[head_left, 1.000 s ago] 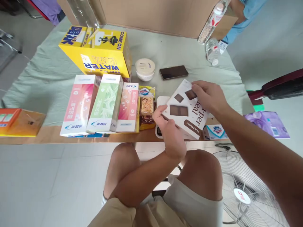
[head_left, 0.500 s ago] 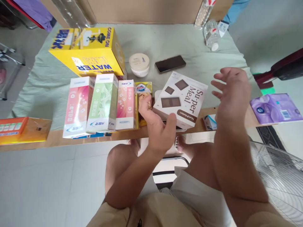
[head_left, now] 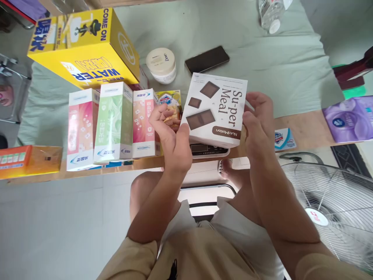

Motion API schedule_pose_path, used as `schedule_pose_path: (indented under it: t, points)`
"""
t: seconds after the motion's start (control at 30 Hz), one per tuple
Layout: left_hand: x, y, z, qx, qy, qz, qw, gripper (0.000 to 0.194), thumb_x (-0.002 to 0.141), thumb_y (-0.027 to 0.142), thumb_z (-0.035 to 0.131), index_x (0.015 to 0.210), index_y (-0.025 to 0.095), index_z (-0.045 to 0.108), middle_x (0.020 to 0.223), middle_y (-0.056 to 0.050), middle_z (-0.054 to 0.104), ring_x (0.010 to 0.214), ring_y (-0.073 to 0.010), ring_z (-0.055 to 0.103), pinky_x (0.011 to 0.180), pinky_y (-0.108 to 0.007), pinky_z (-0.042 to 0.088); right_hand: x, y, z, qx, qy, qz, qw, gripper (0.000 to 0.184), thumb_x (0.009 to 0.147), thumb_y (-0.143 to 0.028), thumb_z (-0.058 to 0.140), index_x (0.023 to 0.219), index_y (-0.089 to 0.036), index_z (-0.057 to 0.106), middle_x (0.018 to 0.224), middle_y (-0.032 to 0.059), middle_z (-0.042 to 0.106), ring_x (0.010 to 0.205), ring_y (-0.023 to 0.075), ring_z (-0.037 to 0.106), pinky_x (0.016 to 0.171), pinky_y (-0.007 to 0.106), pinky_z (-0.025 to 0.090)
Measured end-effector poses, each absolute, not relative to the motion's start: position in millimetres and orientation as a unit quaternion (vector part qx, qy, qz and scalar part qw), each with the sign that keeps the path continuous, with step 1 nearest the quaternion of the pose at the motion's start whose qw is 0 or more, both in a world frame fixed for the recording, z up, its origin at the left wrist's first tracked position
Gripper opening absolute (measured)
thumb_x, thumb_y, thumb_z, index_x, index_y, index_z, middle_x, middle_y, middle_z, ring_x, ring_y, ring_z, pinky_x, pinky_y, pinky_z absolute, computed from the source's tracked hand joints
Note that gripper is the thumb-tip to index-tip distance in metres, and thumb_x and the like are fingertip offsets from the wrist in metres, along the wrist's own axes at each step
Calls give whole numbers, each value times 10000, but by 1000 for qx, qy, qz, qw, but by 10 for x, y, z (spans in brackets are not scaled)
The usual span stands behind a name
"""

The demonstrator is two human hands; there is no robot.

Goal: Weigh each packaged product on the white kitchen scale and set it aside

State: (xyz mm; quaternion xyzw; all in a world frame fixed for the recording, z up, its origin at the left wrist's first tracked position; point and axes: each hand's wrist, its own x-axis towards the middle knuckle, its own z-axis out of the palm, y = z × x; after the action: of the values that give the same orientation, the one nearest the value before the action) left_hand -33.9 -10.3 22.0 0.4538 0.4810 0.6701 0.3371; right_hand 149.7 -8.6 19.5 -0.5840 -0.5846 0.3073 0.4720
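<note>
Su-per Meal box (head_left: 214,111) lies over a scale (head_left: 208,150), between both hands. Scale mostly hidden; front strip shows. Left hand (head_left: 175,144) half-open, thumb at box's near left corner. Right hand (head_left: 259,128) at right edge, thumb and fingers fairly close; contact partly hidden, cannot tell if it grips. Clear bottle (head_left: 271,15) cut off at top. Versus earlier: right hand back beside box, box turned squarer. Phone (head_left: 207,59) just beyond; left hand partly covers yellow pack (head_left: 170,96).

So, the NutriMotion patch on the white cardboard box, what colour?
The patch is brown; clearest in head view.
</note>
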Motion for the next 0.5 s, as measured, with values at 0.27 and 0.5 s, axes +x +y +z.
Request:
schedule_pose_path:
  t: [0.27,0.5]
  points:
    - [-353,-75,202,476,451,652,381,345,905,295,731,1192,308,541,1271,-39,588,1262,-190,608,1182,-387,479,1624,-72,155,-640,-512,358,447,389,1002,-417,419,1385,-350,432,1599,65,526,1534,247,520,1246,534,484]
    - [-379,-57,237,533,479,603,352,463,935,634,686,1214,312,505,1301,-51,630,1313,-237,635,1198,-427,484,1601,-56,82,-607,-512,381,474,408,1003,-417,481,1400,-326,459,1583,73,547,1508,256,534,1245,533,486]
